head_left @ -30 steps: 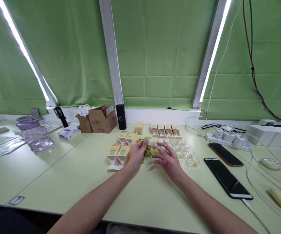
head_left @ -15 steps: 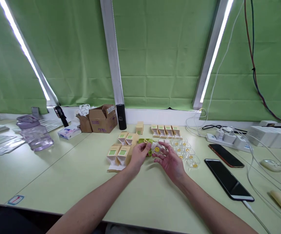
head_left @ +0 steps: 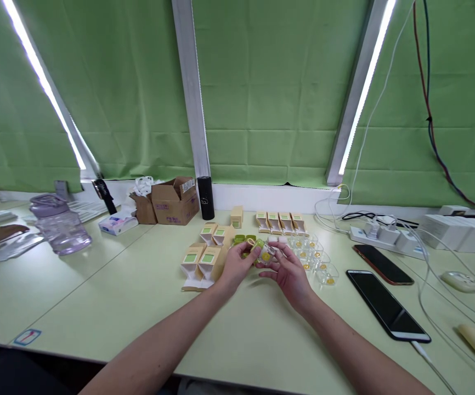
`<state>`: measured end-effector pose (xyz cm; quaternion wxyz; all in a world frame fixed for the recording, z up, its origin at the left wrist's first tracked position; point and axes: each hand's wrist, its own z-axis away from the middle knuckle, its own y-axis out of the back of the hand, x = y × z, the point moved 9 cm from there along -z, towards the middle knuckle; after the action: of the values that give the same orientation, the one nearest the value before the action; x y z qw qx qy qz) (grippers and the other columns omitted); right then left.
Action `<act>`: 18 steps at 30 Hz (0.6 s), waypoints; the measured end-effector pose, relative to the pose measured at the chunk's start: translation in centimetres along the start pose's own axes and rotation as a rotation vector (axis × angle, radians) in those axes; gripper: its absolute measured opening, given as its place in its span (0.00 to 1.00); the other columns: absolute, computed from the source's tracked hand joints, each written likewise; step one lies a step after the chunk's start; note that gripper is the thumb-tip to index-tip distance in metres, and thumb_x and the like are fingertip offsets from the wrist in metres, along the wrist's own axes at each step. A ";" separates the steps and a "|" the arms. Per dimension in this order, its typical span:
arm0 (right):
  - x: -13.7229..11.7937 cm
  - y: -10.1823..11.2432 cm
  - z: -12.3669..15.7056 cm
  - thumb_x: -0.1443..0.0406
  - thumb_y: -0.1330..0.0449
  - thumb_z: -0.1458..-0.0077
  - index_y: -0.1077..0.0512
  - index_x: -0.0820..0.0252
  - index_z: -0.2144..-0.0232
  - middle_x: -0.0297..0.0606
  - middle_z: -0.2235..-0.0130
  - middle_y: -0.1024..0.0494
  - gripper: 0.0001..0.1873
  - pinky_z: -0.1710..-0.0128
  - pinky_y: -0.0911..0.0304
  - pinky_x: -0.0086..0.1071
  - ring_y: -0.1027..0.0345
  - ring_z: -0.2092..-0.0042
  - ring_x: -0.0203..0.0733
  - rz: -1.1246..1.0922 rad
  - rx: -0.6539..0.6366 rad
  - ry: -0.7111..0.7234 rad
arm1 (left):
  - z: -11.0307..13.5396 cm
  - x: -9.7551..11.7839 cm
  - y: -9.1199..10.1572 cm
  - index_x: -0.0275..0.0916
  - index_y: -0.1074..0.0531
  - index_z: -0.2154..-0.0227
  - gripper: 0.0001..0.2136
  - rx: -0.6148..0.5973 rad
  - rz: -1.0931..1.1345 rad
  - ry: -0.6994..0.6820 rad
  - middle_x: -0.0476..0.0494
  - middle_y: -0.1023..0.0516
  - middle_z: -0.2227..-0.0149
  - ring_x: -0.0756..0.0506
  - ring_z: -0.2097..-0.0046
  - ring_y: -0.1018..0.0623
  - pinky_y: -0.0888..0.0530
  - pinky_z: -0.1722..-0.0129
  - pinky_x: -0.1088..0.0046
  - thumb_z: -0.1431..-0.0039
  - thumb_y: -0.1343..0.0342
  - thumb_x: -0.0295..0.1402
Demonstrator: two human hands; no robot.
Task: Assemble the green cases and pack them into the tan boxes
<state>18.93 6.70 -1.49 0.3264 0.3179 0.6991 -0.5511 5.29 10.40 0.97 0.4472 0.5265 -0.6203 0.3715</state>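
1. The clear jar (head_left: 266, 255), mid-dial, is grasped in the right hand's (head_left: 290, 275) fingers.
2. The left hand (head_left: 236, 267) pinches a green lid (head_left: 258, 243) just beside it, toward ten o'clock.
3. Boxes (head_left: 208, 258) flank at nine, cups (head_left: 316, 254) at three.
4. The desk (head_left: 237, 334) stretches to its near edge at six.

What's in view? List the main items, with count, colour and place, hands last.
blinds: several, green, back
table: one, pale green, below
cardboard box: at least one, brown, left rear
cylinder: one, black, left rear
jug: one, purple, left
tissue pack: one, white-purple, left
small cartons: nine discernible, tan, centre
green pieces: count unclear, green, centre
clear trays: several, clear-yellow, right of centre
held container: one, clear-yellow, between hands
phones: two, dark, right
power strip: one, white, right rear
white boxes: several, white, far right
mouse: one, pale, right
cables: several, mixed, right
co-worker's hand: one, blurred, far left
left hand: one, bare, centre
right hand: one, bare, centre
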 end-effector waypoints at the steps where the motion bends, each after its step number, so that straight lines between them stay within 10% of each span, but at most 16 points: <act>1: -0.1 0.2 0.0 0.51 0.26 0.47 0.25 0.51 0.52 0.36 0.60 0.17 0.24 0.64 0.22 0.40 0.20 0.63 0.46 0.041 0.016 0.009 | 0.0 0.1 0.0 0.36 0.19 0.65 0.26 -0.006 0.002 -0.002 0.42 0.19 0.65 0.43 0.63 0.23 0.27 0.64 0.72 0.49 0.32 0.58; 18: -1.2 -0.3 -0.1 0.55 0.24 0.49 0.23 0.51 0.49 0.39 0.55 0.18 0.26 0.56 0.22 0.43 0.23 0.55 0.47 0.263 -0.030 0.193 | 0.2 0.8 0.0 0.34 0.18 0.62 0.25 -0.057 0.105 0.039 0.42 0.19 0.66 0.45 0.65 0.23 0.29 0.65 0.73 0.50 0.28 0.54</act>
<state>19.39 6.61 -0.37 0.3316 0.4531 0.6879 -0.4598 5.21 9.94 1.65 0.4539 0.4732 -0.6485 0.3867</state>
